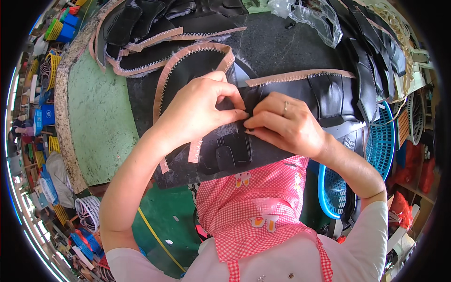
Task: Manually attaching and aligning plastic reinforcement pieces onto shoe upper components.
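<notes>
Leather (298,91), one black piece edged with one straight tan strip (300,76), lies across the right half of the dark board (277,42) before you. Your two hands meet over the middle of that board. Your left hand (206,101) pinches thumb to forefinger on black material, and your right hand (289,120), wearing one ring (285,108), has its fingertips drawn together just beside them; exactly which layer each holds, you cannot tell from this view. On the board's left half, one tan zigzag-stitched band (206,46) loops around under your left forearm, partly hidden, with two loose ends toward the board's near edge. Between those ends and your right hand sits one rounded black panel (225,157). Past the board's far left corner lies a heap of black pieces (155,19) with more tan edging, too overlapped to count; one clear plastic bag (319,21) lies at its far right. Right of the board, a stack of black parts (371,80) hangs above one blue basket (379,150). Left of it shows the green tabletop (98,122). Below its near edge, your one checked apron (253,202) carries three rabbit figures.
</notes>
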`<state>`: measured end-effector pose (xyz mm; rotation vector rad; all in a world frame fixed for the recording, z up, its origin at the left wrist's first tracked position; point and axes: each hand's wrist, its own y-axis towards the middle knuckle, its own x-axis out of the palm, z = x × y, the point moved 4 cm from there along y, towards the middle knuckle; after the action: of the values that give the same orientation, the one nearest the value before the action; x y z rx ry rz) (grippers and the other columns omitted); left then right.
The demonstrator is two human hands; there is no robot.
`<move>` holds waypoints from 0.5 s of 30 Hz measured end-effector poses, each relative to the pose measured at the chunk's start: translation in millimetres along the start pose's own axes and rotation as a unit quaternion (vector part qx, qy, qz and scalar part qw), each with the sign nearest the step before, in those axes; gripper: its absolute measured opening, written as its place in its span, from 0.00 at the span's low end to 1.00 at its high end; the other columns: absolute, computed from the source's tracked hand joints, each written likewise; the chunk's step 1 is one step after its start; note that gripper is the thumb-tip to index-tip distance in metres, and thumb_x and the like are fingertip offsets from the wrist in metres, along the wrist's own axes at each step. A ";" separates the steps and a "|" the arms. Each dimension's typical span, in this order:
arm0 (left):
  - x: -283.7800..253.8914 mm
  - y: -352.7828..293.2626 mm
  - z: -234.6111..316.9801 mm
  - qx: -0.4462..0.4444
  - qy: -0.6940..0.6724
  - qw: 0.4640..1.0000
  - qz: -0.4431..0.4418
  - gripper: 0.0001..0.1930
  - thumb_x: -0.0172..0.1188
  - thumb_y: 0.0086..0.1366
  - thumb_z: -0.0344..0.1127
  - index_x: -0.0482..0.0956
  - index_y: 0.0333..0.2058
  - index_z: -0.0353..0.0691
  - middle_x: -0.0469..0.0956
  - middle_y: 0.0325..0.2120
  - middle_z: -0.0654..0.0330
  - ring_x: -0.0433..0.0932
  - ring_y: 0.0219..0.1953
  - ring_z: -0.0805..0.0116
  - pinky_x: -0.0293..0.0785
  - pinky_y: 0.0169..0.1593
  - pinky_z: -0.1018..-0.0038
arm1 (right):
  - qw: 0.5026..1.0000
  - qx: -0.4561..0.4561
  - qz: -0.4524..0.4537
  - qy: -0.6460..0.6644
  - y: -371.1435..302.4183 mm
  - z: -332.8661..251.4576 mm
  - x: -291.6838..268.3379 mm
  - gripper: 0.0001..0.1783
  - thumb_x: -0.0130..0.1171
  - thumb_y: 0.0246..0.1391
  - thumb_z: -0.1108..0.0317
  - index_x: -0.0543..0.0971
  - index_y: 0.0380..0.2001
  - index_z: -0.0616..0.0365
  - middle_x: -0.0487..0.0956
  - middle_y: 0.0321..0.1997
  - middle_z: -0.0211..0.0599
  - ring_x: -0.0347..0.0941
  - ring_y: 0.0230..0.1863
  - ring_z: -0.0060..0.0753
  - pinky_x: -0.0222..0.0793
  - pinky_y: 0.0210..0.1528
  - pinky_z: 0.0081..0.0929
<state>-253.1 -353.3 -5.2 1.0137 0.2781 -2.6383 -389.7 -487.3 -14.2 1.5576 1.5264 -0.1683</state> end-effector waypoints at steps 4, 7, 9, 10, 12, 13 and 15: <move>-9.6 7.0 -15.5 -0.016 -0.004 0.995 0.094 0.07 0.73 0.55 0.34 0.88 0.32 0.40 0.76 0.30 0.54 0.81 0.34 0.57 0.75 0.40 0.66 | 1.000 -0.018 -0.004 -0.006 22.8 5.7 2.8 0.11 0.68 0.49 0.72 0.74 0.32 0.59 0.74 0.33 0.39 0.75 0.37 0.47 0.74 0.39 0.39; -10.3 7.5 -22.9 -0.022 0.033 0.995 0.095 0.07 0.73 0.56 0.36 0.88 0.32 0.41 0.76 0.30 0.57 0.81 0.34 0.58 0.75 0.39 0.66 | 0.993 -0.055 -0.100 -0.020 -0.9 -23.8 8.4 0.10 0.66 0.46 0.71 0.75 0.31 0.59 0.72 0.31 0.39 0.74 0.35 0.43 0.74 0.37 0.37; -8.7 9.8 -21.6 -0.015 0.041 0.994 0.099 0.08 0.74 0.56 0.36 0.88 0.32 0.42 0.76 0.30 0.58 0.81 0.33 0.59 0.75 0.38 0.66 | 0.997 -0.034 -0.059 -0.022 -9.3 -25.3 -0.4 0.11 0.67 0.44 0.70 0.75 0.30 0.58 0.71 0.29 0.36 0.74 0.33 0.40 0.74 0.36 0.36; -6.2 10.7 -20.8 -0.009 0.046 0.994 0.099 0.08 0.74 0.56 0.37 0.88 0.32 0.42 0.76 0.30 0.59 0.81 0.33 0.59 0.74 0.38 0.67 | 0.998 -0.015 -0.061 -0.020 -13.7 -25.2 -3.2 0.12 0.69 0.43 0.70 0.76 0.30 0.58 0.72 0.29 0.35 0.74 0.33 0.39 0.74 0.35 0.36; -6.1 9.6 -16.7 -0.028 0.037 0.995 0.086 0.08 0.74 0.56 0.33 0.87 0.33 0.38 0.73 0.29 0.62 0.77 0.33 0.67 0.73 0.40 0.71 | 0.998 0.022 -0.052 -0.006 -13.9 -23.0 -9.9 0.13 0.73 0.41 0.70 0.79 0.30 0.56 0.74 0.28 0.32 0.75 0.31 0.35 0.74 0.33 0.34; -5.4 9.2 -15.3 -0.049 0.030 0.995 0.078 0.07 0.74 0.57 0.28 0.86 0.34 0.35 0.70 0.29 0.65 0.72 0.34 0.75 0.71 0.42 0.76 | 0.998 0.024 -0.051 -0.008 -14.3 -24.7 -15.9 0.13 0.73 0.41 0.70 0.79 0.30 0.56 0.74 0.28 0.32 0.75 0.31 0.35 0.74 0.33 0.34; -0.9 8.2 -11.1 -0.046 0.020 0.996 0.075 0.07 0.74 0.57 0.28 0.86 0.34 0.35 0.70 0.28 0.65 0.71 0.33 0.75 0.69 0.40 0.76 | 0.994 0.043 -0.096 -0.033 -18.8 -27.1 -27.4 0.11 0.73 0.45 0.70 0.81 0.32 0.55 0.75 0.28 0.31 0.75 0.32 0.35 0.73 0.33 0.32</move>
<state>-242.8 -357.6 -13.3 1.0171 0.3169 -2.4498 -424.8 -492.6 9.9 1.4552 1.6329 -0.3947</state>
